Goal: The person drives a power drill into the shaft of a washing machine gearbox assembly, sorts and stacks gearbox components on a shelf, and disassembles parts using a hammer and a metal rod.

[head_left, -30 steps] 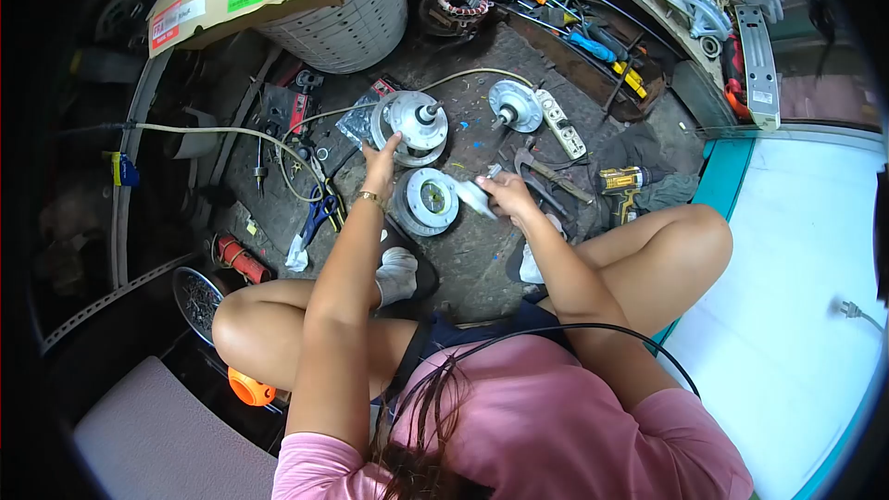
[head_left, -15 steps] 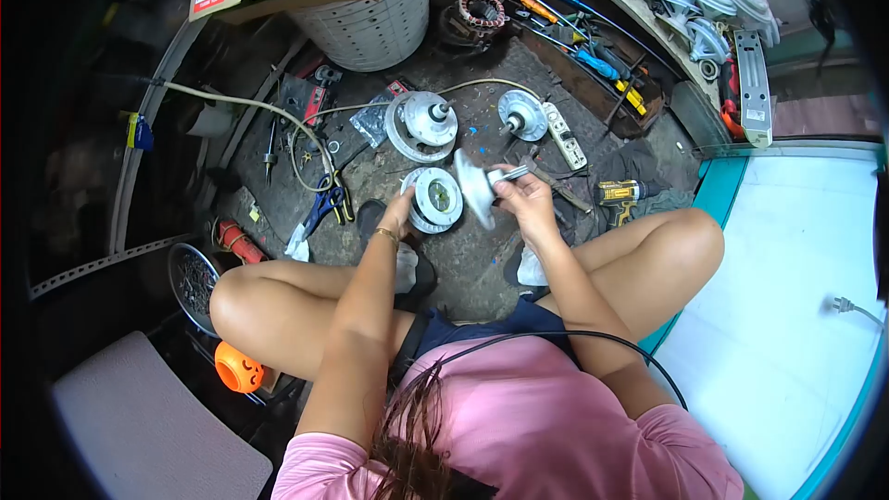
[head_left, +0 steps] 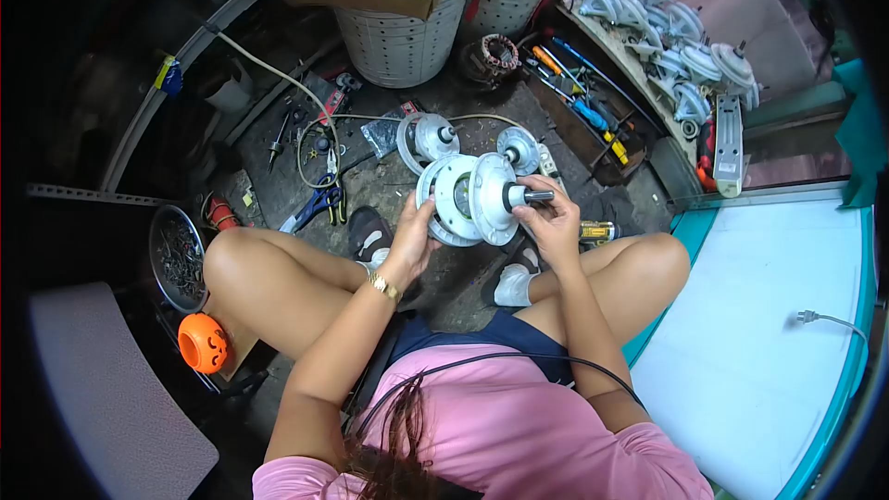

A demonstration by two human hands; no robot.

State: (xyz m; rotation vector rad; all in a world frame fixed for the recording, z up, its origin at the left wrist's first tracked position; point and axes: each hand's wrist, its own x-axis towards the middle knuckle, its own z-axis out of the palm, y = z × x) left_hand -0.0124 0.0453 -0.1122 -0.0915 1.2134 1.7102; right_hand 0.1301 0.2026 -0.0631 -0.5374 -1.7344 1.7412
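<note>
Holds in the left hand (head_left: pixel 415 239) a metal base (head_left: pixel 449 204), gripped by its near edge; in the right hand (head_left: pixel 553 227), a cover (head_left: pixel 493 196), pinched near its shaft (head_left: pixel 538 195). Joined to each other only through these parts, with no direct contact between hands visible. Held up off the floor (head_left: pixel 454 282), in front of the body.

Seems partway along: already lined up face to face, base and cover, but apparently not yet closed, to judge by the opening visible beside the cover's edge. Cannot tell whether touching at the hidden side, nor whether fastened anywhere. Not yet dealt with, perhaps: a hub (head_left: pixel 433 136) and a smaller hub (head_left: pixel 519 150) farther out on the floor.

Looks dull silver-white: on the base, small holes around the face; on the cover, a smooth dome, a dark collar, a shiny shaft pointing rightward.
</note>
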